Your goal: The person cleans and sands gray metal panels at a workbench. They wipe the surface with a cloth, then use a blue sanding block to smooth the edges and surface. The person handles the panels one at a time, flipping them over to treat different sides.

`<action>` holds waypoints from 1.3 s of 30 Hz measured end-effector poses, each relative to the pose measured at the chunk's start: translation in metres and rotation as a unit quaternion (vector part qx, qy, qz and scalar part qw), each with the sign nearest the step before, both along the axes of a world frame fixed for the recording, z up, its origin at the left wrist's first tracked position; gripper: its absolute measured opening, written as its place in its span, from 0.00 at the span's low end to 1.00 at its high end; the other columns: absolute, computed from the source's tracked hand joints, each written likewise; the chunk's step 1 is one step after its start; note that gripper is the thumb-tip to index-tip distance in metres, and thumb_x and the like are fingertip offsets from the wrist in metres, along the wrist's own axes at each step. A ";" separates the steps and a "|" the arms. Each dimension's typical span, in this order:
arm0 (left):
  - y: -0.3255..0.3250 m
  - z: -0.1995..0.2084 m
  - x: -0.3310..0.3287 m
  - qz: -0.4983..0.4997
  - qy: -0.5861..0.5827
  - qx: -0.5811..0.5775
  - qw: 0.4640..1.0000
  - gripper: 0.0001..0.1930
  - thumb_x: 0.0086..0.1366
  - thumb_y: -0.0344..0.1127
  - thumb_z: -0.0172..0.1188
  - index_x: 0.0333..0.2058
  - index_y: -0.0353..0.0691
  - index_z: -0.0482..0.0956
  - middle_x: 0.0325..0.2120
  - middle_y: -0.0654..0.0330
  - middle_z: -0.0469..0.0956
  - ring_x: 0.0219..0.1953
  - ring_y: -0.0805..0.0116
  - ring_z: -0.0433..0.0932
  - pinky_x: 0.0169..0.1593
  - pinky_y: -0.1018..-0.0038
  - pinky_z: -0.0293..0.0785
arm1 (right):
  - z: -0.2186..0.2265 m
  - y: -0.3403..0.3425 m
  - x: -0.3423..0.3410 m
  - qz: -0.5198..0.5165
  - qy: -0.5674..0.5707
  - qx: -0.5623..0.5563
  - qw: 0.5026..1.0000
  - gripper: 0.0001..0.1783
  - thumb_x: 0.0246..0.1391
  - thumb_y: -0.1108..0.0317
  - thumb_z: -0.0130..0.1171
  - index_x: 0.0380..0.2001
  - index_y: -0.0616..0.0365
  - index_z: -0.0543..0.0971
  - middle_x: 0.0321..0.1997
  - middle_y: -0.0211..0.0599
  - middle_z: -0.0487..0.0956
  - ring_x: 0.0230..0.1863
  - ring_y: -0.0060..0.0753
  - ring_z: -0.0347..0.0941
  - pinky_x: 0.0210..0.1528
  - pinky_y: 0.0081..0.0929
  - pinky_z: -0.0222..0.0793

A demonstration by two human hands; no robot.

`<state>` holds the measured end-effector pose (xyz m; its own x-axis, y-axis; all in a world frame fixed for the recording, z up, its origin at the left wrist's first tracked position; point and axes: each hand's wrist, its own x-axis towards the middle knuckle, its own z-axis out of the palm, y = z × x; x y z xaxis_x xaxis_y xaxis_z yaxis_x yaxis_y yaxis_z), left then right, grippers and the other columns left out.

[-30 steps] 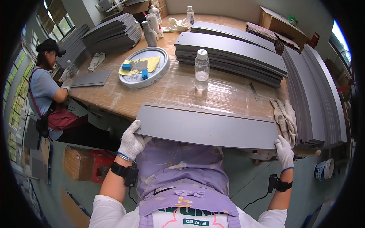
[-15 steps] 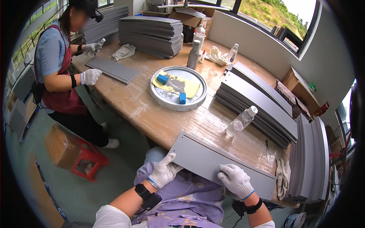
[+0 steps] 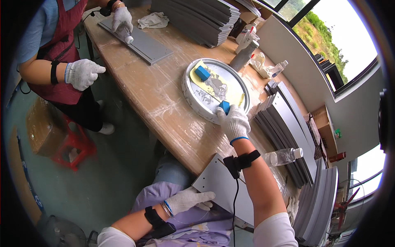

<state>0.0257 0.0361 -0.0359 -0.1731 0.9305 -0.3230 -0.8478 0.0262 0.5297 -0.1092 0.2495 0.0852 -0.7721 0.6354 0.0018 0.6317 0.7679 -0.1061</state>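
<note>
My gloved right hand point(image 3: 234, 123) reaches over the near rim of a round pale lid-like tray point(image 3: 188, 92). Its fingertips are closed on a small blue block point(image 3: 224, 106). A second blue block point(image 3: 202, 73) rests on a yellow sheet point(image 3: 196, 80) smeared with grey paste inside the tray. With my gloved left hand point(image 3: 188, 201) I grip the near left edge of a flat grey panel point(image 3: 224, 185), which lies at the table edge over my lap. My right forearm hides part of this panel.
Stacked grey panels point(image 3: 284, 127) and a clear bottle point(image 3: 284, 157) stand to the right. A grey bottle point(image 3: 244, 56) is behind the tray. Across the table's left side, a co-worker's gloved hand point(image 3: 122, 20) holds a clear bottle over another grey panel point(image 3: 150, 48).
My right hand has left the panel and moved forward to the near blue block. My left hand stays at the panel's edge. The view has turned; the co-worker's bottle is now over their panel.
</note>
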 end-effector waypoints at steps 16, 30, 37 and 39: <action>-0.001 -0.005 0.005 -0.024 0.088 0.041 0.995 0.29 0.70 0.50 0.59 0.56 0.29 0.68 0.42 0.51 0.77 0.41 0.65 0.81 0.45 0.69 0.83 | 0.052 -0.037 0.136 0.369 -0.078 -0.226 0.898 0.30 0.52 0.75 0.62 0.60 0.57 0.72 0.52 0.46 0.76 0.53 0.45 0.75 0.54 0.33 0.72; -0.002 -0.021 0.015 0.023 0.116 0.085 0.989 0.24 0.72 0.45 0.56 0.54 0.28 0.70 0.41 0.51 0.78 0.40 0.63 0.83 0.44 0.71 0.83 | 0.022 -0.091 0.125 0.539 -0.118 -0.172 0.816 0.32 0.48 0.70 0.64 0.59 0.57 0.71 0.46 0.45 0.76 0.49 0.52 0.73 0.52 0.44 0.70; 0.000 -0.009 0.004 -0.028 0.100 0.032 0.994 0.22 0.72 0.42 0.56 0.56 0.30 0.69 0.41 0.51 0.78 0.40 0.62 0.83 0.43 0.69 0.84 | 0.014 -0.068 0.119 0.509 -0.078 -0.098 0.852 0.31 0.48 0.72 0.61 0.58 0.57 0.71 0.43 0.45 0.75 0.46 0.51 0.74 0.50 0.44 0.70; -0.003 -0.010 0.006 0.010 0.110 0.057 0.992 0.23 0.72 0.43 0.56 0.55 0.29 0.69 0.40 0.52 0.78 0.40 0.62 0.83 0.44 0.70 0.83 | 0.020 -0.089 0.125 0.528 -0.118 -0.138 0.830 0.31 0.47 0.71 0.62 0.58 0.57 0.70 0.43 0.44 0.75 0.46 0.51 0.74 0.50 0.43 0.70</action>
<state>0.0317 0.0330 -0.0460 -0.2457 0.9544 -0.1693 -0.7118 -0.0590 0.6999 0.0155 0.1604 0.1049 -0.8571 -0.4443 -0.2609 -0.3492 0.8733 -0.3398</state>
